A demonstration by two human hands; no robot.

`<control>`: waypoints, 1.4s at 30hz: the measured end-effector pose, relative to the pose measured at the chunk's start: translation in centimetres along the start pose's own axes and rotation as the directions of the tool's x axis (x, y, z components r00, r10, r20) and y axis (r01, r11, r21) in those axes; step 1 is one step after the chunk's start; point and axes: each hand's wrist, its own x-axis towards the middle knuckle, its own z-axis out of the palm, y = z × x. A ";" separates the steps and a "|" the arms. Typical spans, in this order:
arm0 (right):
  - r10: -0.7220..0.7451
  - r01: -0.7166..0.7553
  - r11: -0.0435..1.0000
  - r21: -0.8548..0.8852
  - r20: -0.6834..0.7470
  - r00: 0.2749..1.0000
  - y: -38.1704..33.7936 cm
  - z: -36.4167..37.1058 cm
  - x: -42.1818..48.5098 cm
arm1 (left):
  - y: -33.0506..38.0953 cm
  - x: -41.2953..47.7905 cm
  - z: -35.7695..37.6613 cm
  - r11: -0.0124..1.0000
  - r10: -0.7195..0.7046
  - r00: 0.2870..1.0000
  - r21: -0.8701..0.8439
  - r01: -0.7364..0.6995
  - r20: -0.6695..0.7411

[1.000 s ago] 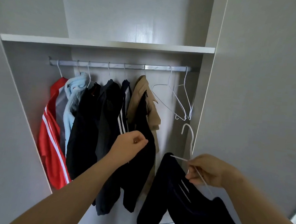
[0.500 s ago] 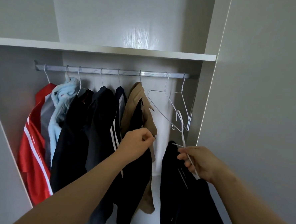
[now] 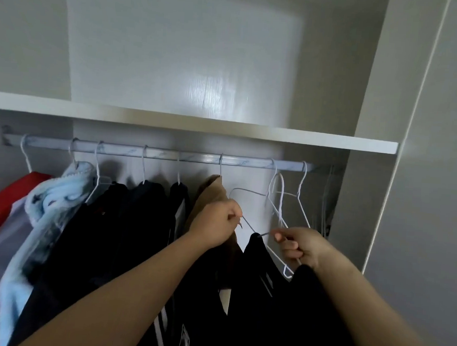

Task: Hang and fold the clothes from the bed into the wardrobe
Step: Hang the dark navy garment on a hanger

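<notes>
Head view: my right hand (image 3: 301,248) pinches the wire hanger (image 3: 286,272) carrying a dark garment (image 3: 262,295); left hand (image 3: 213,225), alongside, pinches an empty hanger (image 3: 248,226)

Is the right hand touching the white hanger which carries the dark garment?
Touching. The head view shows the right hand pinching the wire of the white hanger, just above the dark garment.

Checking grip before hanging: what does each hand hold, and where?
Right hand pinches the white hanger carrying a dark garment, below its hook; left hand pinches a thin wire, whose hanger cannot be told.
</notes>
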 end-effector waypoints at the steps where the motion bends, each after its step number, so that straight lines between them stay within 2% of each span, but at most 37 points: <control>1: -0.007 0.007 1.000 0.030 0.001 1.000 -0.9 0.6 1.3 | -0.6 1.5 -0.2 1.000 0.008 1.000 0.012 -0.008 0.007; 5: -0.033 0.029 0.993 0.115 0.026 0.999 -4.3 3.1 5.6 | -2.8 6.8 -0.7 1.000 0.013 1.000 0.022 -0.013 -0.002; 8: -0.052 0.048 0.993 0.111 0.028 0.998 -6.0 4.6 8.1 | -4.2 9.5 -0.6 0.999 0.036 0.999 0.014 -0.035 -0.014; 15: -0.084 0.078 0.992 -0.102 -0.051 0.995 -6.7 7.5 15.1 | -7.3 12.6 0.1 0.999 0.037 0.999 -0.025 -0.038 -0.014; 18: -0.039 0.026 0.982 -0.186 -0.071 0.997 -6.3 8.1 17.3 | -8.8 12.7 0.5 0.999 0.009 1.000 -0.045 -0.009 0.005; 23: -0.016 -0.052 0.936 -0.347 -0.192 0.981 -4.7 7.2 19.2 | -10.1 12.0 1.1 0.999 -0.024 1.000 -0.032 0.024 -0.002; 28: -0.126 0.035 0.912 -0.409 -0.198 0.972 -3.5 6.8 19.2 | -10.1 11.0 2.2 0.996 -0.057 0.998 -0.071 0.059 0.028; 33: -0.342 0.154 0.808 -0.569 -0.238 0.909 -1.7 5.0 17.9 | -8.6 8.5 3.2 0.970 -0.140 0.988 -0.191 0.149 0.062; 35: -0.375 0.169 0.775 -0.609 -0.227 0.899 -0.4 4.6 16.1 | -7.8 7.2 3.5 0.959 -0.169 0.984 -0.219 0.179 0.064; 38: -0.348 0.144 0.693 -0.706 -0.153 0.925 1.8 3.5 13.0 | -6.6 4.7 4.2 0.969 -0.186 0.978 -0.145 0.199 0.098; 42: -0.307 0.136 0.708 -0.693 -0.128 0.943 4.0 1.8 9.9 | -5.7 2.0 4.8 0.968 -0.238 0.966 0.108 0.227 0.104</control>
